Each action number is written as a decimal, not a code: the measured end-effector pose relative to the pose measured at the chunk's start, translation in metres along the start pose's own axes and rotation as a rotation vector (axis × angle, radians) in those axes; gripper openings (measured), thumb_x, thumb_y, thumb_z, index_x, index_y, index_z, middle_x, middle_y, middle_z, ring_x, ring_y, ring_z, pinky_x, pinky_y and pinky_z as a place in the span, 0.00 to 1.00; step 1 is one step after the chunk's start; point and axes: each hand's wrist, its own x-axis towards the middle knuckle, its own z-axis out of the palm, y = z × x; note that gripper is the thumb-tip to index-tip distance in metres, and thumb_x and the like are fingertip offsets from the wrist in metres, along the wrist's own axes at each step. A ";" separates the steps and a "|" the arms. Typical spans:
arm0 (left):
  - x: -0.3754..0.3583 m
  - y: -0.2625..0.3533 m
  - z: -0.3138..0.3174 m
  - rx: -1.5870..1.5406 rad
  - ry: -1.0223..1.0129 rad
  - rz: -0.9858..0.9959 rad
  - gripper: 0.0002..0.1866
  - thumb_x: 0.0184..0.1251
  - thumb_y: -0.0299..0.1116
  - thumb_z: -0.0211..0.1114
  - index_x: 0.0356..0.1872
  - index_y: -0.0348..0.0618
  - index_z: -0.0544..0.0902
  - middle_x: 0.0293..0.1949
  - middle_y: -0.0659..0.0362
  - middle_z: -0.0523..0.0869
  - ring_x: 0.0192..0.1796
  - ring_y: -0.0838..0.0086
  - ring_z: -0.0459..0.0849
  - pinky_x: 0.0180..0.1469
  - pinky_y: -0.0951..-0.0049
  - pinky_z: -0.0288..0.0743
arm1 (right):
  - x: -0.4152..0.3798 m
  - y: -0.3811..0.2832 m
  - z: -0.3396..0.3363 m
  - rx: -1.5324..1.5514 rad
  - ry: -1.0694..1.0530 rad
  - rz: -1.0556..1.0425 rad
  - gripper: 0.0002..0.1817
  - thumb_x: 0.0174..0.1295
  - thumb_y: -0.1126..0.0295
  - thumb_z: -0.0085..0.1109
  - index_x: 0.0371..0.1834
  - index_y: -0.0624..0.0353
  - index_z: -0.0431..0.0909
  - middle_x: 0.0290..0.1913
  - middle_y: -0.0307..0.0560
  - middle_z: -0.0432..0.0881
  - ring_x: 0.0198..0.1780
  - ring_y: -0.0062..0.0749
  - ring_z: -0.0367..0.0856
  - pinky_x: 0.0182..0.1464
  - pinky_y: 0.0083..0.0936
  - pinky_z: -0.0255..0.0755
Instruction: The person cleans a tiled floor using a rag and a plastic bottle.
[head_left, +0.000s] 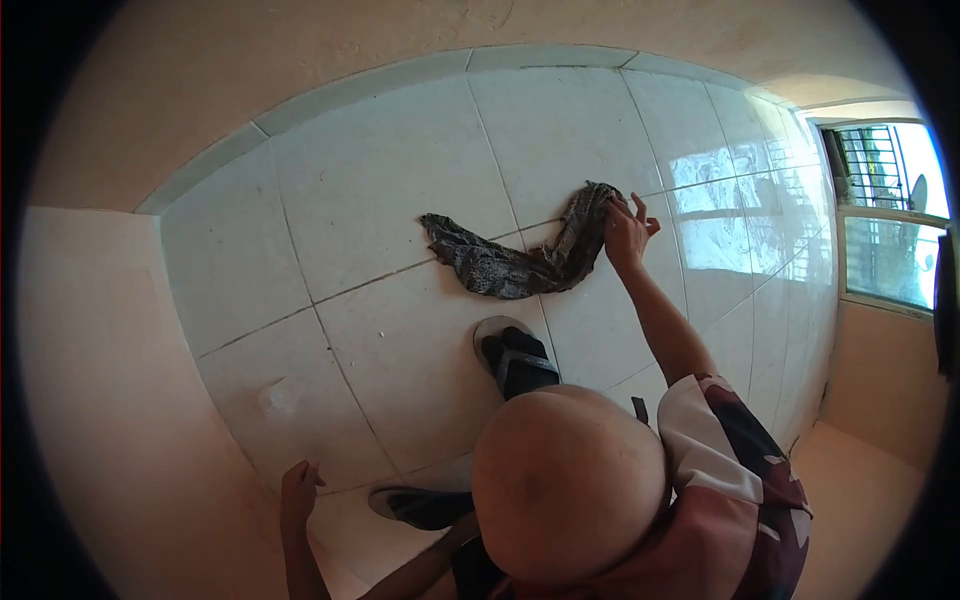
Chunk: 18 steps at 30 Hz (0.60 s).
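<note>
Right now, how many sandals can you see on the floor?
2. One sandal is just below the dark cloth; the other sandal is lower left, nearer the left hand. Any more would be hidden from view.

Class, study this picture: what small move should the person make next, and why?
Probably gather the far end of the dark cloth towards the right hand: the fingers are at only one end, the rest trails bent across the tiled floor, and the left hand is away from it.
</note>
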 end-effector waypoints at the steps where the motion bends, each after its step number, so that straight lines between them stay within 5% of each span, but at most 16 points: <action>1: 0.001 -0.010 0.002 -0.004 -0.002 -0.004 0.20 0.82 0.40 0.57 0.28 0.39 0.76 0.22 0.59 0.82 0.24 0.77 0.78 0.30 0.71 0.72 | 0.018 -0.002 0.007 -0.002 -0.003 -0.004 0.13 0.64 0.69 0.64 0.50 0.46 0.89 0.69 0.33 0.83 0.78 0.43 0.67 0.67 0.53 0.53; 3: 0.007 -0.030 0.001 -0.010 0.037 -0.026 0.19 0.82 0.38 0.56 0.29 0.38 0.77 0.24 0.58 0.83 0.24 0.76 0.78 0.31 0.69 0.73 | 0.036 -0.014 0.012 -0.036 -0.023 0.302 0.11 0.67 0.67 0.60 0.47 0.49 0.89 0.66 0.36 0.85 0.78 0.43 0.67 0.66 0.51 0.55; 6: -0.008 -0.028 0.004 -0.003 -0.116 -0.065 0.19 0.82 0.39 0.58 0.30 0.36 0.78 0.26 0.57 0.84 0.29 0.74 0.81 0.35 0.68 0.75 | -0.005 -0.017 -0.003 0.201 -0.082 -0.125 0.14 0.64 0.69 0.63 0.52 0.47 0.89 0.69 0.31 0.84 0.78 0.36 0.67 0.66 0.50 0.54; 7: -0.011 -0.033 0.003 0.001 -0.112 -0.059 0.19 0.82 0.39 0.58 0.30 0.36 0.78 0.26 0.57 0.84 0.29 0.74 0.81 0.35 0.68 0.75 | -0.011 -0.001 -0.010 0.105 -0.105 -0.105 0.17 0.64 0.70 0.64 0.56 0.46 0.89 0.69 0.30 0.83 0.78 0.34 0.68 0.66 0.49 0.52; 11: -0.004 -0.038 0.001 -0.033 -0.169 -0.103 0.17 0.81 0.37 0.58 0.30 0.36 0.78 0.27 0.56 0.84 0.29 0.74 0.82 0.35 0.68 0.77 | 0.016 0.065 0.034 0.025 0.047 0.411 0.14 0.69 0.64 0.58 0.52 0.49 0.90 0.68 0.35 0.84 0.78 0.45 0.67 0.81 0.41 0.54; 12: -0.001 -0.037 0.004 -0.051 -0.158 -0.097 0.16 0.81 0.36 0.57 0.30 0.37 0.77 0.26 0.56 0.84 0.29 0.73 0.81 0.34 0.68 0.77 | 0.032 0.046 0.021 -0.067 -0.051 0.490 0.15 0.68 0.64 0.59 0.53 0.50 0.90 0.66 0.35 0.85 0.78 0.44 0.67 0.76 0.48 0.57; 15: 0.006 -0.029 0.007 -0.017 -0.163 -0.081 0.16 0.81 0.35 0.57 0.30 0.37 0.77 0.27 0.56 0.84 0.29 0.74 0.82 0.35 0.69 0.77 | 0.016 0.021 0.010 0.142 -0.035 0.089 0.17 0.67 0.65 0.60 0.57 0.47 0.88 0.67 0.33 0.84 0.79 0.40 0.67 0.63 0.50 0.56; 18: 0.004 -0.020 0.007 0.008 -0.174 -0.051 0.17 0.81 0.37 0.59 0.31 0.35 0.78 0.28 0.55 0.85 0.28 0.73 0.82 0.35 0.68 0.78 | 0.021 0.061 -0.003 -0.022 -0.079 0.145 0.17 0.68 0.66 0.59 0.58 0.47 0.88 0.67 0.34 0.85 0.79 0.41 0.67 0.66 0.53 0.57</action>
